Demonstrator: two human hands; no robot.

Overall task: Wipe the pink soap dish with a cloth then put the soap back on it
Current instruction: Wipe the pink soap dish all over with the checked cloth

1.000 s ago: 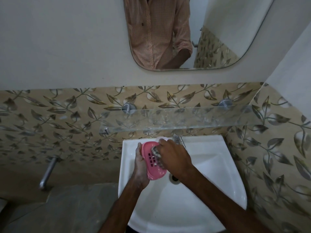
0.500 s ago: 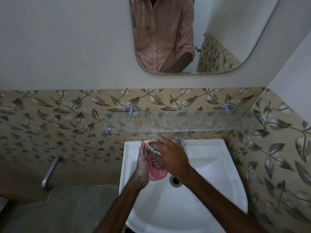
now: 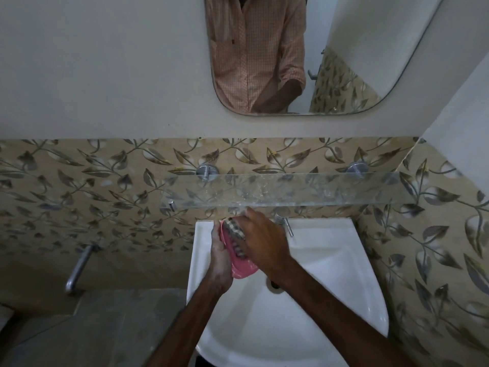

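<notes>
The pink soap dish (image 3: 243, 267) is tilted up on its edge over the white basin (image 3: 312, 308). My left hand (image 3: 220, 256) grips it from the left side. My right hand (image 3: 264, 241) holds a striped cloth (image 3: 234, 230) and presses it into the dish's upper part. The hands and cloth cover most of the dish; only its lower end and left rim show. The soap is not in view.
A glass shelf (image 3: 291, 190) on two metal pegs hangs just above the hands. The tap (image 3: 287, 225) stands at the basin's back, the drain (image 3: 274, 284) below the right wrist. A mirror (image 3: 304, 54) hangs higher up. A metal pipe (image 3: 78, 268) juts out at left.
The dish has tipped further onto its edge, hiding its holed face. My right hand with the cloth has slid up toward the dish's top end.
</notes>
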